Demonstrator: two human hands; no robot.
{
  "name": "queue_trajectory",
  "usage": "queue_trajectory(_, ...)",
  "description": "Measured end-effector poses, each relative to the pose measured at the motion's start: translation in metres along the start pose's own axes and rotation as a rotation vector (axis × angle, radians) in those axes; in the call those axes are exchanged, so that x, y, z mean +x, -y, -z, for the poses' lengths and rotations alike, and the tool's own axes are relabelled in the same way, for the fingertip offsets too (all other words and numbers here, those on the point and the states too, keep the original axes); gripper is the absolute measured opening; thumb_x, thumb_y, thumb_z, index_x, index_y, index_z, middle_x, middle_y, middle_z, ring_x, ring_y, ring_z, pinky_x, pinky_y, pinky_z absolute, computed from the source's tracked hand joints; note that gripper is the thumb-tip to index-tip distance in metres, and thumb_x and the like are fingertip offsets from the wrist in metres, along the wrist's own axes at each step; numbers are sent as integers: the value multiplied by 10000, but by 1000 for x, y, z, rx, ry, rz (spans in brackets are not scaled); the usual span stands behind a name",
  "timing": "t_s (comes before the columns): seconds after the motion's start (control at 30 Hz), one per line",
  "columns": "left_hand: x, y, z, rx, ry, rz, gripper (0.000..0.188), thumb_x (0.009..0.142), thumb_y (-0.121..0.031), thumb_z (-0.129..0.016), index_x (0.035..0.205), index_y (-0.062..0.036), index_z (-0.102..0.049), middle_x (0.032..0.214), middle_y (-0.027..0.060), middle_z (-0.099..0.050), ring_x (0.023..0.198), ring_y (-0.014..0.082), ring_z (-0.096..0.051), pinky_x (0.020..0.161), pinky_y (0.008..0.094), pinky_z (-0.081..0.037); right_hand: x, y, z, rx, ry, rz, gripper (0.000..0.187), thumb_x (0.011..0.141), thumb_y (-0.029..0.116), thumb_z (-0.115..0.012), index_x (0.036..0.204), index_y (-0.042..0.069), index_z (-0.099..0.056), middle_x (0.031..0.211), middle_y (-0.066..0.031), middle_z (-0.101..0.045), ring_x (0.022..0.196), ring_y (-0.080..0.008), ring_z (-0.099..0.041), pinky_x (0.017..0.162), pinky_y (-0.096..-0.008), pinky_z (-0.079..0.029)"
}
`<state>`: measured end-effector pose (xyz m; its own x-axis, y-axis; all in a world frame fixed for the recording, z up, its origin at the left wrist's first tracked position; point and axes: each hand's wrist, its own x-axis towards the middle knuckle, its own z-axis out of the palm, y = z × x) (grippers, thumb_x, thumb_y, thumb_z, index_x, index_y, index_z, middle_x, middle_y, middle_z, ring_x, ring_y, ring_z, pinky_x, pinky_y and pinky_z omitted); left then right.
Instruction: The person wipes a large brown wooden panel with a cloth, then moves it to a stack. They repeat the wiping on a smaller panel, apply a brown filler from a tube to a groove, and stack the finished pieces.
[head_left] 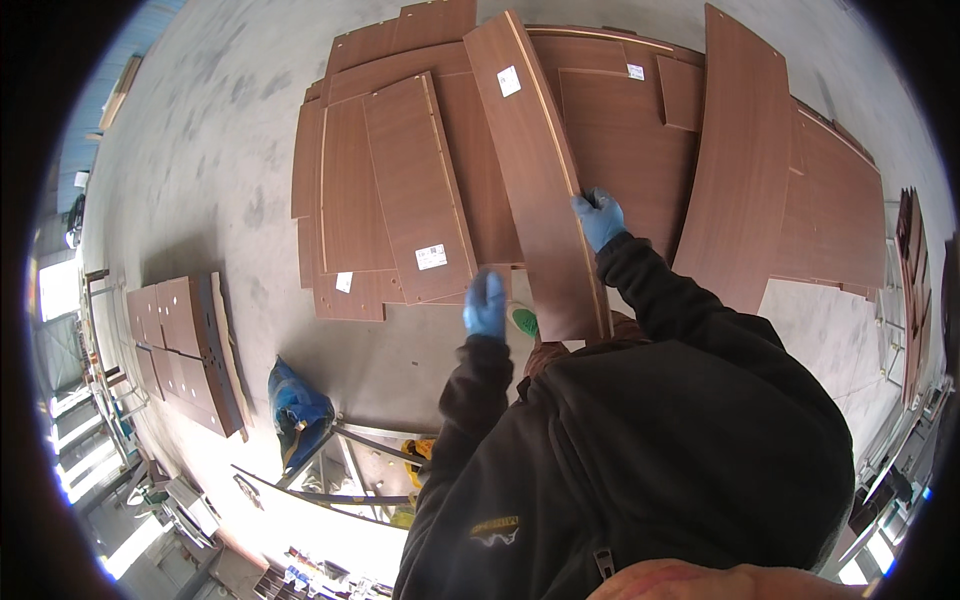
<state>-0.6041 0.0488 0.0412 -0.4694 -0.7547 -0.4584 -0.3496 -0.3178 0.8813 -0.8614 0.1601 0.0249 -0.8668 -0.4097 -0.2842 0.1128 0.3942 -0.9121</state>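
A long, narrow brown wooden panel (pixel 527 170) with a pale edge and a white label slants in front of me, its near end close to my body. My right hand (pixel 600 217), in a blue glove, grips its right edge with curled fingers. Off the panel's left side is my gloved left hand (pixel 485 303), slightly blurred, its fingers stretched out and nothing seen in them. Close by that hand lies a shorter brown panel (pixel 418 185) with a label at its near end. Another tall brown board (pixel 735 150) stretches along the right.
Several overlapping brown boards (pixel 630 150) cover the floor ahead. At the left is a stack of brown panels with holes (pixel 180 350). A blue bag (pixel 298 410) and a metal-framed cart (pixel 350 462) are at lower left. More boards (pixel 912 290) stand at the far right.
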Motion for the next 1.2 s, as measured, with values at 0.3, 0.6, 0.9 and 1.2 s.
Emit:
queue_trajectory(0.3,-13,-36,-62,-52,-122,18,630,1065,-488,-517,1030,108,-715,867,85,-680,827,155,-561,774,362,-510,-62,124,-4,-96,-27,232,315,907,324,-714,995,25,-668,918,-180,-697,885,-362,-676,784,-465,-534)
queue_trajectory(0.6,-80,-87,43,-108,-603,-81,509,1061,-429,-575,798,3,-633,728,-53,-541,679,83,-451,575,311,-420,-72,170,-49,152,791,361,396,1036,265,-578,1339,10,-603,1178,-82,-675,1022,-179,-631,897,-330,-518)
queue_trajectory(0.9,-240,-50,166,-162,-761,69,576,974,-482,-662,1136,70,-696,953,153,-747,878,203,-690,822,360,-555,-155,218,-208,440,1300,-132,475,1052,405,-573,1352,37,-583,1346,-81,-601,1201,-195,-563,1003,-386,-485)
queue_trajectory(1.2,-405,28,310,-140,-899,197,597,981,-530,-587,1228,2,-697,1147,238,-731,1122,369,-692,991,435,-529,-393,185,-366,195,1357,-175,687,955,486,-690,1467,88,-465,1393,-127,-555,1256,-279,-559,1039,-444,-494)
